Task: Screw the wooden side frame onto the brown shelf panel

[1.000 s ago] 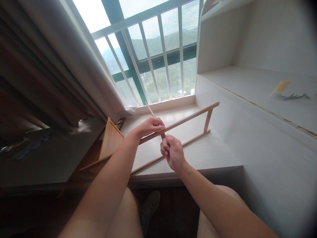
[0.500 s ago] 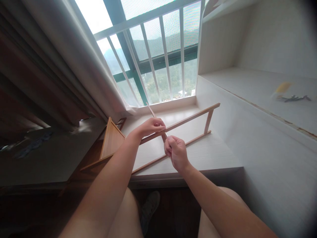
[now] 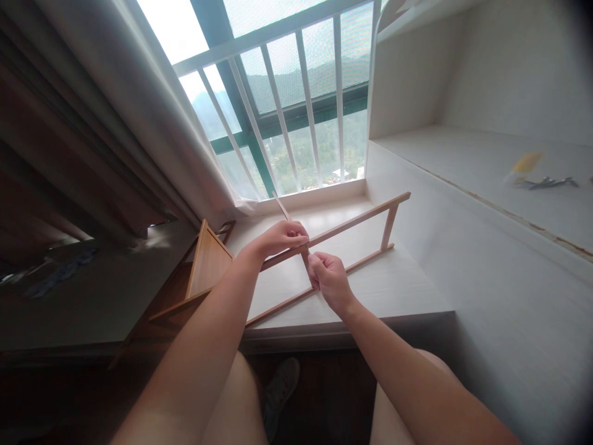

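Observation:
A light-brown wooden frame (image 3: 359, 220) with two long rails and crosspieces lies slanted over a pale ledge. My left hand (image 3: 283, 237) is closed in a pinch on the upper rail, where a crosspiece meets it. Beyond these fingers a narrow wooden strip (image 3: 280, 206) points toward the window. Just below the joint, my right hand (image 3: 332, 283) is closed around a thin silvery tool (image 3: 309, 251), whose tip points at the rail. Most of that tool is hidden in the fist, so its exact kind does not show.
A wooden panel piece (image 3: 209, 259) stands at the ledge's left end, beside a grey curtain (image 3: 185, 142). White bars (image 3: 308, 105) cross the window behind. On the right shelf (image 3: 463, 151) lie small metal parts (image 3: 549, 183) and a yellow-handled item (image 3: 528, 163).
My right hand has turned slightly at the joint, and less of the silvery tool shows. The left hand keeps its pinch on the rail. The view has shifted very slightly.

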Tool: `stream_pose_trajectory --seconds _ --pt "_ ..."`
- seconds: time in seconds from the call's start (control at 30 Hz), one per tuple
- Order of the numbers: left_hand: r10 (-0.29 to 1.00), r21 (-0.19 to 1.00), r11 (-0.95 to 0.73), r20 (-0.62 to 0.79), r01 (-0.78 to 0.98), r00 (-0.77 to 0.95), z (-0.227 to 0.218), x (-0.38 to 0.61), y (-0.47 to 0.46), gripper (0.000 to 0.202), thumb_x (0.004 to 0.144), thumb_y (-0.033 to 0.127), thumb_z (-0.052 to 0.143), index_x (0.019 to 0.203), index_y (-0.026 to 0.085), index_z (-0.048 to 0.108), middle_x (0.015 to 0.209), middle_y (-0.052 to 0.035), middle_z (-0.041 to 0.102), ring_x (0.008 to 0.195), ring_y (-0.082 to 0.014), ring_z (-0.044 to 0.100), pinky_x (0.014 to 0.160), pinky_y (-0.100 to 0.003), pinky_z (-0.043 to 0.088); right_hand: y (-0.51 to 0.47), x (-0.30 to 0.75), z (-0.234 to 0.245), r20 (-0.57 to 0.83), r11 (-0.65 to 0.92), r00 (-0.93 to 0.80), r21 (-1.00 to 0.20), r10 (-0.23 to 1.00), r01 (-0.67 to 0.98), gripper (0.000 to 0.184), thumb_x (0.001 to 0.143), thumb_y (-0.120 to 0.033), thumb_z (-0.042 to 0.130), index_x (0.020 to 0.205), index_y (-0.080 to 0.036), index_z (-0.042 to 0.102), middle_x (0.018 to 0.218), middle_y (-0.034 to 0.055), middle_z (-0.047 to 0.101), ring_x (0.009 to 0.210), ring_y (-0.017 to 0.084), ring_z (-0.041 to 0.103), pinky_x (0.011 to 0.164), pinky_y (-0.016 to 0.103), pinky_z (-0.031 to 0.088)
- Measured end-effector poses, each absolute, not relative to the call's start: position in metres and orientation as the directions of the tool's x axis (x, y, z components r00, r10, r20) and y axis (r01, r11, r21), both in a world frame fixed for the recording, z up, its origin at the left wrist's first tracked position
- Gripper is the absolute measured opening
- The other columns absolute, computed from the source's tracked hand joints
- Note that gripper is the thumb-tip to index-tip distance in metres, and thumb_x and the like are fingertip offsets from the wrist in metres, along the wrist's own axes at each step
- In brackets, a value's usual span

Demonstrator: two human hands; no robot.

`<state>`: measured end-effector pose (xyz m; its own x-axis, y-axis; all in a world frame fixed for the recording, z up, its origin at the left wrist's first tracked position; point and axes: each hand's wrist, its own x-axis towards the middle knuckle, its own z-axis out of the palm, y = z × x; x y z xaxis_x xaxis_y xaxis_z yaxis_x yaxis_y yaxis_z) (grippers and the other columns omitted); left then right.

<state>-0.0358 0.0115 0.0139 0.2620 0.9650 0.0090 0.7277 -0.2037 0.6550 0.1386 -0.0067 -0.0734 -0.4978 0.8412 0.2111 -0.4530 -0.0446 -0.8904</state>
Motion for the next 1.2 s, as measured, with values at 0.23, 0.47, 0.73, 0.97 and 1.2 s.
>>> stream_pose_trajectory --seconds 0.23,0.47,0.73,0.97,1.2 --pt "0.963 0.654 -0.210 0.009 0.727 0.271 0.013 -0.037 0.013 0.029 0.084 0.040 0.059 0.086 0.013 0.069 0.082 -0.0045 0.064 0.074 -0.0144 0.060 0.067 -0.023 0.046 0.001 0.142 -0.073 0.230 -0.034 -0.546 -0.902 0.806 -0.430 0.040 0.087 -0.037 0.053 0.055 -0.021 0.037 0.043 -0.0070 0.035 0.040 0.007 0.029 0.042 0.023 0.022" --pt "0.963 0.648 -0.205 0.000 0.733 0.270 0.013 -0.037 0.014 0.028 0.084 0.039 0.059 0.086 0.013 0.069 0.082 -0.0044 0.065 0.075 -0.0148 0.060 0.067 -0.024 0.046 0.011 0.152 -0.071 0.234 0.085 -0.580 -0.958 0.780 -0.273 0.038 0.086 -0.038 0.053 0.058 -0.021 0.033 0.048 -0.0071 0.029 0.045 0.008 0.025 0.044 0.024 0.019" --pt "0.962 0.646 -0.211 0.004 0.733 0.274 0.014 -0.037 0.013 0.028 0.085 0.039 0.058 0.085 0.013 0.069 0.084 -0.0053 0.065 0.075 -0.0145 0.060 0.066 -0.024 0.046 0.013 0.157 -0.070 0.393 0.431 -0.578 -0.899 0.715 -0.077 0.037 0.088 -0.031 0.048 0.059 -0.020 0.027 0.055 -0.0055 0.025 0.053 0.009 0.024 0.051 0.025 0.021" --pt "0.959 0.642 -0.227 0.015 0.733 0.284 0.016 -0.036 0.012 0.028 0.084 0.039 0.059 0.086 0.013 0.070 0.083 -0.0057 0.066 0.076 -0.0150 0.060 0.068 -0.024 0.046 0.015 0.156 -0.070 0.404 0.459 -0.599 -0.886 0.691 -0.068 0.036 0.089 -0.031 0.046 0.060 -0.020 0.028 0.055 -0.0053 0.026 0.054 0.010 0.025 0.051 0.026 0.021" --pt "0.959 0.644 -0.228 0.016 0.730 0.284 0.013 -0.038 0.014 0.027 0.085 0.038 0.059 0.085 0.013 0.069 0.084 -0.0052 0.066 0.075 -0.0145 0.060 0.068 -0.023 0.046 0.016 0.154 -0.071 0.345 0.328 -0.610 -0.934 0.713 -0.144 0.037 0.090 -0.033 0.048 0.059 -0.020 0.031 0.054 -0.0055 0.029 0.051 0.009 0.026 0.049 0.025 0.021"
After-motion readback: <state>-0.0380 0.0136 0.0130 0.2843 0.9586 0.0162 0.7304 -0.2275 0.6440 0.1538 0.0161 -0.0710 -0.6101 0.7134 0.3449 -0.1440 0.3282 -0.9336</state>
